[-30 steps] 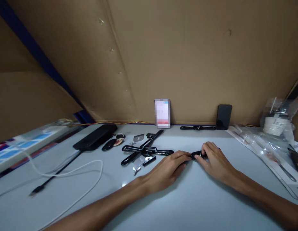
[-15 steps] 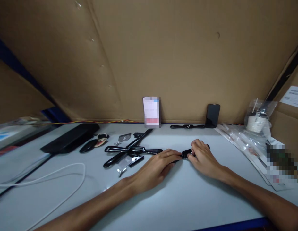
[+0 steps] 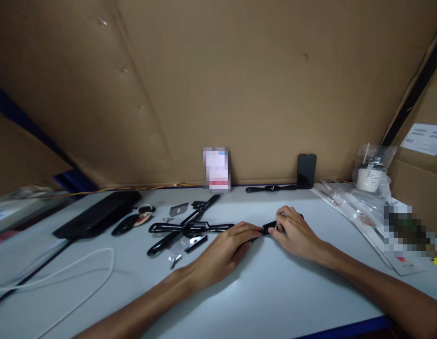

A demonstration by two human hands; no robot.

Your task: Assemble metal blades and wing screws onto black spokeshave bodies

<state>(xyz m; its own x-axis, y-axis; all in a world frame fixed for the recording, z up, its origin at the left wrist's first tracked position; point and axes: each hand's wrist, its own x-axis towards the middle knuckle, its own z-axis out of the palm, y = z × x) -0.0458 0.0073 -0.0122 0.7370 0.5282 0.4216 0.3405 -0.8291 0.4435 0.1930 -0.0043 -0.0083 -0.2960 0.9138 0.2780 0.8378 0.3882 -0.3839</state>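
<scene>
A black spokeshave (image 3: 268, 229) lies low over the table between my hands. My left hand (image 3: 235, 245) is closed over its left handle, with the palm down. At its middle and right side, my right hand (image 3: 292, 230) has its fingers bent and pressed onto the body. A small shiny part shows by the right thumb, but the fingertips hide most of it. Left of my hands, two more spokeshaves lie crossed, the upper spokeshave (image 3: 193, 229) over the lower spokeshave (image 3: 162, 244). Near them are a loose blade (image 3: 179, 209) and a wing screw (image 3: 175, 260).
Another spokeshave (image 3: 271, 189) lies at the back by a dark phone (image 3: 306, 170). A lit phone (image 3: 217, 169) leans on the cardboard wall (image 3: 218, 84). Plastic packets (image 3: 355, 221) and a bagged white cup (image 3: 368, 180) are right; keys (image 3: 144, 216), a black case (image 3: 98, 216) and white cable (image 3: 110, 263) left.
My view has turned slightly, so most things sit a little further left. Both hands stay on the same spokeshave; my right fingers have shifted only slightly.
</scene>
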